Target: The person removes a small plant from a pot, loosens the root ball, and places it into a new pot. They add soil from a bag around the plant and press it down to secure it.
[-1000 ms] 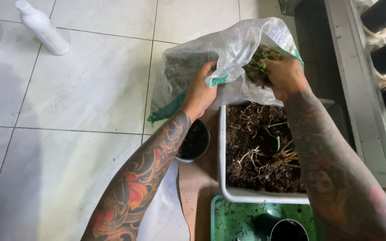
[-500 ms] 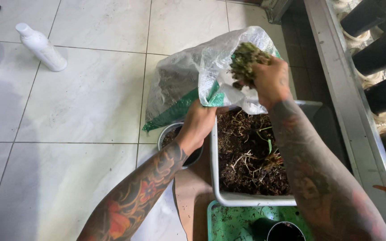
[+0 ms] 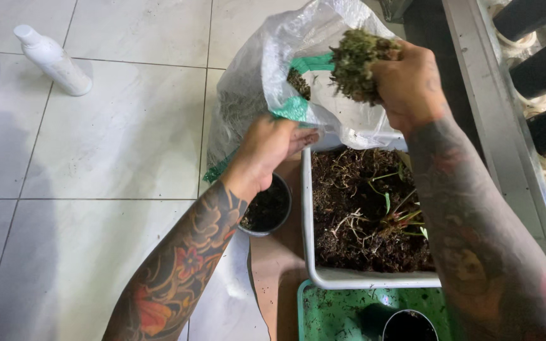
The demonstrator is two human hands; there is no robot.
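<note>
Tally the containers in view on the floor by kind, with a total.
Woven plastic bag, its edge held by the left hand, the right hand above it gripping a clump of moss: 1
White rectangular tub of soil and roots: 1
Small round black pots: 2
White bottle: 1
Green tray: 1
Total: 6

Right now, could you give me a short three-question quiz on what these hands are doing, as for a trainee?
1. True or false: the right hand grips a clump of moss.
2. What does the left hand touch? A) the bottle B) the bag C) the green tray
3. Fill in: the white tub holds dark soil and ____.

Key: 1 true. 2 B; it holds the bag's rim. 3 roots, with a few green shoots.
</note>
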